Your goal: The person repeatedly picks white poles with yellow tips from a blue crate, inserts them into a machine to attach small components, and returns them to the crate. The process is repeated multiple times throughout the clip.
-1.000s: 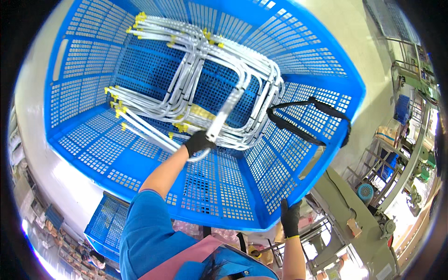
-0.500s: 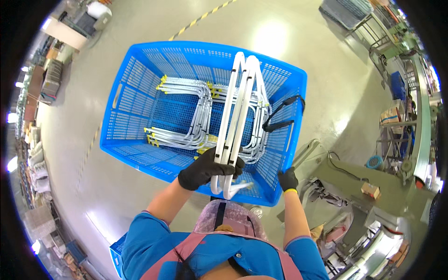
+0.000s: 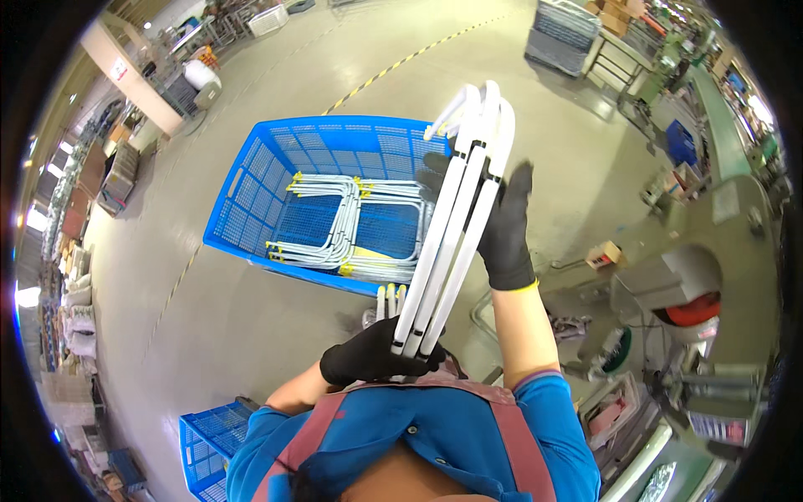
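Observation:
A bundle of white bent metal tubes (image 3: 450,243) with black bands stands tilted in front of me, its bent ends up and to the right. My left hand (image 3: 376,356), black-gloved, is closed around the lower end. Yellow-tipped tube ends (image 3: 391,291) show just above it. Higher up, my right hand (image 3: 506,234), gloved too, grips the bundle from the right; its thumb points up and dark fingers show beyond the tubes. Behind the bundle, a blue plastic basket (image 3: 230,219) holds several similar white tubes (image 3: 339,222) with yellow tips, lying in stacks.
Another blue basket (image 3: 196,452) stands at the lower left. Green-grey machinery (image 3: 711,243) and a small cardboard box (image 3: 604,254) are on the right. A yellow-black floor stripe (image 3: 401,65) runs beyond the basket. A wrapped grey stack (image 3: 562,38) stands far right.
My right hand has left the basket's rim and taken hold of the upper tubes. The bundle has come up out of the basket, toward me and to the right.

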`<state>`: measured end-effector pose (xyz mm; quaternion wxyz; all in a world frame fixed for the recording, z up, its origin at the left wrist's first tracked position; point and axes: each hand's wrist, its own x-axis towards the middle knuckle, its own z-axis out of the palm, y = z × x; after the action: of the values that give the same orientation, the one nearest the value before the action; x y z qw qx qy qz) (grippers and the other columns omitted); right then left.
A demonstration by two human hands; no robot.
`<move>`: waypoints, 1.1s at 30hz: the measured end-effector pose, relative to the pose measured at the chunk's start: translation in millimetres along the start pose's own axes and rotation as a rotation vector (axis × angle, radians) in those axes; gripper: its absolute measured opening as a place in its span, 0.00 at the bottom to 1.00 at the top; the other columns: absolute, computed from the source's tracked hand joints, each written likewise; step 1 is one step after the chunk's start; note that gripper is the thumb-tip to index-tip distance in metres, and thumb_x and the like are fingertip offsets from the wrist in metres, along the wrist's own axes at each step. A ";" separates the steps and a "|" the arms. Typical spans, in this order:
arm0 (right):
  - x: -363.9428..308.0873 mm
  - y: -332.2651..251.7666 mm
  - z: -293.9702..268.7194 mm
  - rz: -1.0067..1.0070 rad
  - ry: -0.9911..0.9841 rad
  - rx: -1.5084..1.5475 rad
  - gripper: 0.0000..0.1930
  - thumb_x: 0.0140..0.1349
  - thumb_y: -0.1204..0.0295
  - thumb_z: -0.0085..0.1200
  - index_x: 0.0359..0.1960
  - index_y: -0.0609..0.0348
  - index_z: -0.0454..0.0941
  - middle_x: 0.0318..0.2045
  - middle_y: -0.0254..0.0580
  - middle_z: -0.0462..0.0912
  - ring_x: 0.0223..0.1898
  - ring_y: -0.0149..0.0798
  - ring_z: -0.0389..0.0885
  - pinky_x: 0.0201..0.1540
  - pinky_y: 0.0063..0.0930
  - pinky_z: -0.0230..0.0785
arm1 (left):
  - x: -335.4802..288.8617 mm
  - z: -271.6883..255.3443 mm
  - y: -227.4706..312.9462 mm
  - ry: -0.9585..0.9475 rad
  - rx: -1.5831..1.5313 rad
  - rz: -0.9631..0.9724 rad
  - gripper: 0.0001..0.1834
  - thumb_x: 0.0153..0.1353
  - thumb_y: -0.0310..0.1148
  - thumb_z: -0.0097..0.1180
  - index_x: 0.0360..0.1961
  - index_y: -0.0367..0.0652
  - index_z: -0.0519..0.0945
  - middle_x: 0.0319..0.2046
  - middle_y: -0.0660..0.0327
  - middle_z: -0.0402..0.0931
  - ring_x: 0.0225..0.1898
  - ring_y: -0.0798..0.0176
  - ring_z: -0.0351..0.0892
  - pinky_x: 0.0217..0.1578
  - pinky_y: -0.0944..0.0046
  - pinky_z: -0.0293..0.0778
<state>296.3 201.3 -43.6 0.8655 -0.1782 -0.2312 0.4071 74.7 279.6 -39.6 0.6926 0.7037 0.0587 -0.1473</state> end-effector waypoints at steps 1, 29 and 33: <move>-1.6 -22.5 13.8 0.080 -0.060 0.081 0.40 0.62 0.36 0.31 0.57 0.64 0.63 0.48 0.63 0.75 0.48 0.53 0.77 0.53 0.44 0.70 | -11.6 12.8 2.6 -0.034 0.031 0.026 0.16 0.53 0.28 0.64 0.44 0.40 0.77 0.36 0.61 0.80 0.38 0.66 0.79 0.39 0.65 0.75; -335.1 190.6 99.8 0.432 0.309 -0.667 0.12 0.64 0.64 0.50 0.28 0.58 0.73 0.22 0.32 0.74 0.26 0.30 0.74 0.30 0.25 0.66 | -106.8 52.7 -146.2 -0.333 -0.495 -0.095 0.30 0.65 0.45 0.47 0.60 0.33 0.64 0.54 0.48 0.71 0.55 0.56 0.71 0.58 0.57 0.65; -367.5 182.2 92.2 0.542 -0.226 -1.316 0.17 0.63 0.61 0.49 0.45 0.61 0.75 0.36 0.52 0.80 0.39 0.49 0.79 0.42 0.38 0.69 | -124.7 82.8 -143.8 -0.359 -0.535 -0.083 0.27 0.54 0.30 0.58 0.55 0.33 0.68 0.44 0.50 0.77 0.45 0.56 0.77 0.48 0.60 0.71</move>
<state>-73.8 33.4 -151.5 0.4179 -0.6706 -0.4645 0.3999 -95.4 217.4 -141.0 0.8456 0.4565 0.0011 -0.2766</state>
